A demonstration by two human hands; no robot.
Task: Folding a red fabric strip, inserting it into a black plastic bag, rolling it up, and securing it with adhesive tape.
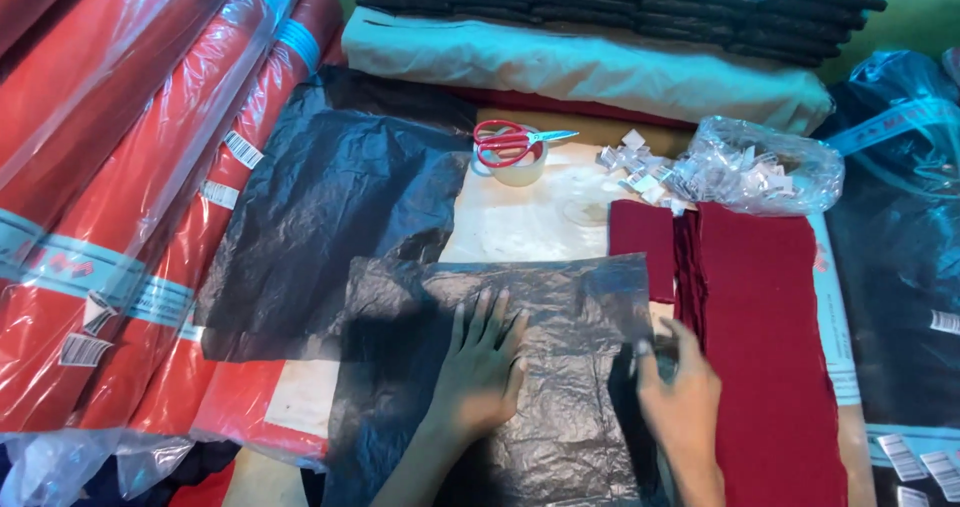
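My left hand (482, 359) lies flat, fingers spread, pressing on a dark translucent plastic bag (540, 307) that is spread over the table (530, 217). My right hand (682, 392) sits at the bag's right edge, fingers curled; I cannot tell whether it grips the plastic, as it is blurred. Just right of the bag lies a stack of maroon cloth pieces (760, 327). Behind the bag, red-handled scissors (512, 143) rest on a roll of tape (520, 170). A clear bag of white tags (760, 167) sits at the far end of the maroon stack. Red fabric rolls in clear wrap (130, 197) lie at left; a second dark plastic sheet (340, 207) lies beside them.
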